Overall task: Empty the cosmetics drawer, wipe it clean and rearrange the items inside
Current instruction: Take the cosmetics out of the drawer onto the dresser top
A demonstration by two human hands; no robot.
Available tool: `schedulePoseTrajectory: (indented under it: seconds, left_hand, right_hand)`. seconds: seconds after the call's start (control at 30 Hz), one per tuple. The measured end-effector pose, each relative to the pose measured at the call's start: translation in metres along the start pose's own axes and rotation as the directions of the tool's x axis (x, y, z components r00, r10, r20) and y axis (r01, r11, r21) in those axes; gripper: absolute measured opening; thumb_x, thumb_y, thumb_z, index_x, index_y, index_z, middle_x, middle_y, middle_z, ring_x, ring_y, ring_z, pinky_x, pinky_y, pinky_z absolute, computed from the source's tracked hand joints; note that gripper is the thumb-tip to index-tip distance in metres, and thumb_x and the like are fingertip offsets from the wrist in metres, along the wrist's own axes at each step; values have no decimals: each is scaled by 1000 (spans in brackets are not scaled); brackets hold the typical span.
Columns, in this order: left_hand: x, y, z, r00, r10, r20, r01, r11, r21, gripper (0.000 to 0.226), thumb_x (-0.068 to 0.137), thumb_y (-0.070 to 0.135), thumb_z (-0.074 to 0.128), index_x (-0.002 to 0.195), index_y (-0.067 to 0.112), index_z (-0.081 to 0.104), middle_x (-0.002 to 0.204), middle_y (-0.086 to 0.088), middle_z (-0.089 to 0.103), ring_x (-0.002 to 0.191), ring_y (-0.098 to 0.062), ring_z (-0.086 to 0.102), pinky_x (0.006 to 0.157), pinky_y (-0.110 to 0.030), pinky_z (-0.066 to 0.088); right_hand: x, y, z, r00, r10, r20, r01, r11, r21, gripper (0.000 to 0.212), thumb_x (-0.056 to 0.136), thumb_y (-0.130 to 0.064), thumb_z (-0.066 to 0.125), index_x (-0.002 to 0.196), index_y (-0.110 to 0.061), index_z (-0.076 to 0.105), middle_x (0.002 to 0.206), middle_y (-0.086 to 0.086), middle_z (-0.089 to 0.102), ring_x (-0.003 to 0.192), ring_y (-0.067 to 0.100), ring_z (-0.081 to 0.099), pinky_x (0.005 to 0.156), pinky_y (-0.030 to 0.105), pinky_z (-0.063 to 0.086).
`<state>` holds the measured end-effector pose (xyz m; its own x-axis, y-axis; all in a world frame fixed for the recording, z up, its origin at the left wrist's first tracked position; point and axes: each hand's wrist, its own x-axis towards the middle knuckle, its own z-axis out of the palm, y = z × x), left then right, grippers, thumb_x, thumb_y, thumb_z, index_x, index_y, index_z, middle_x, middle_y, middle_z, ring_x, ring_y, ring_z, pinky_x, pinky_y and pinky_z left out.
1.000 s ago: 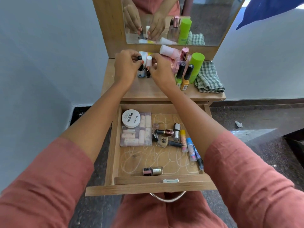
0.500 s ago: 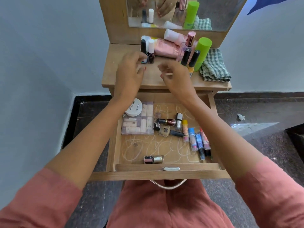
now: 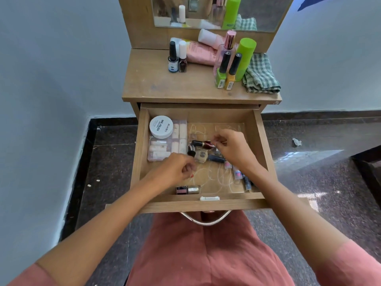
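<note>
Both hands have left the table (image 3: 165, 87) for the drawer (image 3: 142, 145) to fetch more: left hand (image 3: 175, 170) curled, right hand (image 3: 235, 148) reaching the dark red bottle (image 3: 201, 144), with the fingers' grip on either side impossible to tell.

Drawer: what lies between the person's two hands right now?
In the head view, a squat beige bottle lies between the left hand and right hand, with a dark red tube just beyond it.

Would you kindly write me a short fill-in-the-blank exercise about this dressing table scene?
The left hand and right hand reach into the open ____.
The round white tub sits in its back ____ corner.
The checked cloth lies on the tabletop beside the tall ____ bottle.
Missing words: drawer, left, green.
</note>
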<state>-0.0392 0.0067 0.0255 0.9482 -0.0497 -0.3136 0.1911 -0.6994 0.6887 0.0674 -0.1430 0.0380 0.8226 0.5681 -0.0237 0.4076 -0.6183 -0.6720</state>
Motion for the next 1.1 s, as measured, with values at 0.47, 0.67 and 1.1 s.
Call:
schedulePoseTrajectory:
  seconds: [0.47,0.67,1.1]
  left_hand:
    - [3,3,20,968,-55,245,-17,959,283,25,84,19,62,109,14,62,106,-2,64,94,-15,59,86,-31,49]
    - [3,3,18,972,-46,229,-21,960,280,23,82,19,62,104,12,66,99,-3,67,87,-17,61,77,-28,47]
    - [2,10,10,991,-93,92,88,995,53,12,78,16,66,88,14,59,80,2,57,73,-11,52,64,-22,41]
  right_hand:
    - [26,-17,24,953,-76,294,123,982,-145,43,77,9,56,120,0,54,123,17,52,115,31,48,95,30,38]
    - [27,-18,29,885,-160,436,307,906,-291,49,74,12,48,116,-11,59,126,12,43,116,30,39,95,40,40]
    - [34,-19,20,753,-337,565,645,548,-532,42,86,1,41,123,-16,51,128,7,45,115,25,44,84,34,37]
